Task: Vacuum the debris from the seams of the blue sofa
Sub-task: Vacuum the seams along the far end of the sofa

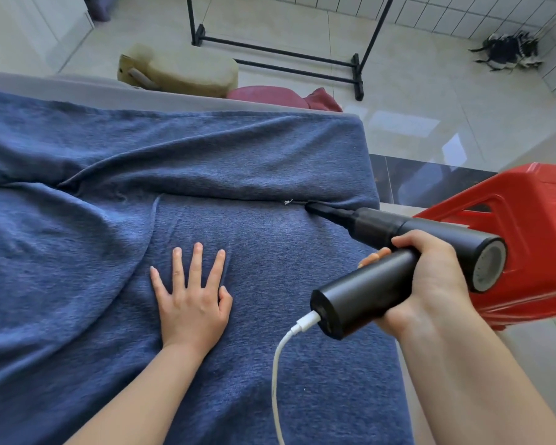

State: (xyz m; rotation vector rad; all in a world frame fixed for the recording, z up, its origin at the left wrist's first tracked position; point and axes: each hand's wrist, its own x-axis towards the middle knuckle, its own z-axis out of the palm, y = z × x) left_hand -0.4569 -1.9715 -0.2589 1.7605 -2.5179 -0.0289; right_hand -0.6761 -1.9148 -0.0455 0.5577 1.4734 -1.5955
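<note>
Sofa: the blue sofa [116, 252] filled the left and middle of the view. Its soft cover was wrinkled, with big folds at about 9 o'clock.
Seam: the seam [238, 199] ran across the sofa, just above the middle, where the seat met the back.
Debris: a small white bit of debris [288, 202] sat on the seam, just to the left of the nozzle tip.
Vacuum: the black hand vacuum [398, 252] was at 3 o'clock. Its thin nozzle [326, 212] pointed left and its tip touched the seam.
Cord: a white cord [278, 358] was plugged into the bottom of the handle and hung down toward 6 o'clock.
Right hand: the right hand [430, 277] was wrapped tight around the vacuum's handle.
Left hand: the left hand [191, 300] lay flat on the seat with fingers spread and straight, pressing the cover, near the middle of the view.
Stool: a red plastic stool [527, 239] stood behind the vacuum at 3 o'clock.
Floor: a black metal rack [283, 56] stood at 12 o'clock, and a tan cushion [180, 72] lay at 11 o'clock behind the sofa.
</note>
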